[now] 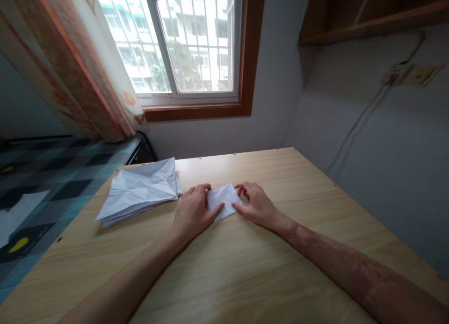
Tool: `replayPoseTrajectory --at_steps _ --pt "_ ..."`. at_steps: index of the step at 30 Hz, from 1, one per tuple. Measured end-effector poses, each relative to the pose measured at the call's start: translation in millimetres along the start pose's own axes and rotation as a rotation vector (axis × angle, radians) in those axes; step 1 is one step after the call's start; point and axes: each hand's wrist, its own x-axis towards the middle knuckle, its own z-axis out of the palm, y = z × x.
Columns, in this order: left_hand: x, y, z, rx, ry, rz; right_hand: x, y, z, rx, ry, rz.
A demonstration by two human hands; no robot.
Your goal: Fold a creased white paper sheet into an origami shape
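Observation:
A small folded sheet of white paper (223, 198) lies on the wooden table between my two hands, with crease lines on its top face. My left hand (196, 207) grips its left side, thumb on top near the lower edge and fingers curled at the upper left edge. At the right side, my right hand (255, 203) holds the edge with its thumb at the corner and its bent fingers close to the upper right edge. The undersides of the fingers are hidden. Left of my left hand rests a stack of creased white paper sheets (143, 186).
The light wooden table (280, 277) reaches toward the wall under a barred window (199, 43). A bed with a checked cover (77, 174) adjoins on the left, below a curtain (80, 57). At right, a cable (358, 123) hangs from a wall socket (396, 75).

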Motion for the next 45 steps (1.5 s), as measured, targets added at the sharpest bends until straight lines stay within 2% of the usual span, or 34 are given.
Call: replayPoseTrajectory --at_steps 4,8,11,13,17,21,26,45 --pt "-0.6 -3.6 1.8 -0.099 -0.032 0.009 -0.3 -1.8 -1.1 0.004 -0.011 0.004" --pt "-0.9 -6.0 2.3 -0.245 0.035 -0.034 -1.3 -3.1 -1.3 0.0 -0.021 -0.01" --pt "0.4 -7.6 2.2 -0.331 0.034 -0.073 -1.9 -1.9 -0.5 -0.016 -0.028 -0.031" --pt "1.8 -7.4 1.1 -0.306 0.007 -0.042 -1.9 -0.6 0.0 -0.022 -0.035 -0.044" --pt "3.5 -0.9 -4.0 -0.2 -0.061 0.128 -1.1 0.2 0.1 -0.026 -0.048 -0.056" --pt "3.7 6.4 -8.2 -0.212 -0.117 0.235 -0.3 -0.9 0.5 -0.035 -0.044 -0.052" --pt "5.2 0.8 -4.5 -0.264 -0.127 0.245 0.4 -2.0 2.6 -0.049 -0.039 -0.045" --pt "0.5 -7.2 4.7 -0.174 -0.227 0.296 0.2 -3.0 3.1 -0.047 -0.038 -0.042"
